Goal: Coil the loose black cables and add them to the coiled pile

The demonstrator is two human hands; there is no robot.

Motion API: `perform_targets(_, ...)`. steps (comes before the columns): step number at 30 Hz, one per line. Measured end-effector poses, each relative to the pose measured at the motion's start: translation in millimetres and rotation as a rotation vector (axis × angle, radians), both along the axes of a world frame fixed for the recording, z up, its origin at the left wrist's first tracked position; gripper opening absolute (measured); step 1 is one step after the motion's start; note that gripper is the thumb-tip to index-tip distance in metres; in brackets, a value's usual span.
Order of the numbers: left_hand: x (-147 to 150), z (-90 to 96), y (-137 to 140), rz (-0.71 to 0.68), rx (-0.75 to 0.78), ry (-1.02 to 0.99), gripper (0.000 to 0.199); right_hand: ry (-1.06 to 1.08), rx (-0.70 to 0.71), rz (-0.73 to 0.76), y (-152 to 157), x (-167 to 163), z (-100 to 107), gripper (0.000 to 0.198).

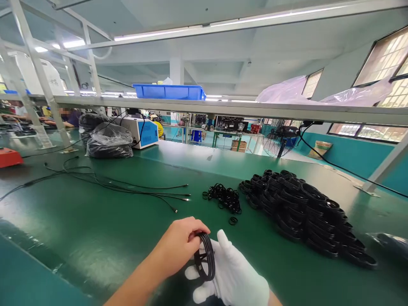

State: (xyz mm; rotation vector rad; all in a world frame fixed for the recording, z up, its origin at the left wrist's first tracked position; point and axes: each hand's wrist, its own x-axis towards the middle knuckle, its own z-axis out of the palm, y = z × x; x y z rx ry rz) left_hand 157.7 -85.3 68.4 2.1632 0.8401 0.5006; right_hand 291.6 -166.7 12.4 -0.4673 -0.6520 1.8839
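Note:
My bare left hand [181, 246] pinches the upper rim of a coiled black cable [205, 257] between thumb and fingers. The coil stands on edge, its strands bundled into a ring. My right hand [231, 270], in a white glove, is open against the coil's right side. Its thumb points up and its fingers stretch out past the coil's lower left. Whether those fingers pass through the ring or behind it, I cannot tell. Just beyond the hands are a small heap of black rings [225, 197] and a few loose rings [233, 220].
A large pile of coiled black cables [296, 208] stands at right on the green tabletop [134, 229]. Several uncoiled cables [127, 189] stretch across the left. Behind are a black plastic bag [110, 140] and a blue-white machine [145, 131]. Overhead, a shelf [229, 106] carries a blue tray [168, 92].

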Motion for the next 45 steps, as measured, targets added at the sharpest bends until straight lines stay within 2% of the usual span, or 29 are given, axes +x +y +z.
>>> perform_targets(3, -3.9, 3.5, 6.2, 0.009, -0.052, 0.003, 0.031, -0.048, -0.005, -0.066, 1.8, -0.9, -2.8, 0.044)
perform_targets(5, -7.4, 6.5, 11.2, -0.066, -0.232, -0.046, 0.03, -0.006, -0.033, -0.051, 2.4, -1.8, -3.2, 0.044)
perform_targets(8, -11.7, 6.2, 18.4, -0.157, -0.532, -0.159, 0.029, 0.057, -0.085, 0.018, 2.7, -4.5, -0.6, 0.055)
perform_targets(10, -12.1, 1.9, 21.3, -0.14, -0.613, -0.183, 0.025, -0.012, -0.074, -0.032, 2.9, -7.4, 2.1, 0.054)
perform_targets(13, -8.4, -6.8, 21.5, -0.061, -0.595, -0.153, 0.022, -0.34, -0.063, -0.191, 4.0, -12.9, 5.3, 0.046)
perform_targets(16, -2.7, -14.0, 18.5, -0.027, -0.564, -0.12, 0.022, -0.722, -0.142, -0.291, 5.9, -17.8, 6.1, 0.047)
perform_targets(18, 0.6, -17.6, 16.3, -0.019, -0.553, -0.102, 0.023, -0.798, -0.147, -0.305, 6.2, -18.4, 4.8, 0.04)
perform_targets(20, 3.3, -20.5, 14.7, 0.003, -0.536, -0.086, 0.022, -0.739, -0.098, -0.276, 5.5, -16.1, 1.9, 0.04)
perform_targets(24, 6.1, -23.0, 11.7, 0.053, -0.508, -0.065, 0.019, -0.572, -0.055, -0.183, 3.6, -7.7, -3.6, 0.06)
perform_targets(29, 0.8, -22.9, -0.9, 0.205, -0.497, -0.207, 0.024, -0.461, -0.073, -0.218, 4.0, -5.8, 3.0, 0.055)
perform_targets(33, -4.2, -30.1, -15.1, 0.119, -0.64, -0.266, 0.019, -0.495, 0.001, -0.209, 6.1, -8.9, 10.2, 0.046)
perform_targets(37, -3.9, -38.8, -21.6, 0.096, -0.692, -0.331, 0.016, -0.584, 0.007, -0.202, 6.7, -8.8, 12.4, 0.039)
perform_targets(41, -4.2, -39.5, -20.1, 0.072, -0.733, -0.322, 0.017, -0.513, -0.05, -0.131, 4.5, -6.3, 11.6, 0.044)
perform_targets(45, -6.1, -36.4, -17.2, 0.023, -0.728, -0.325, 0.016, -0.535, -0.066, -0.18, 2.5, -7.6, 11.7, 0.048)
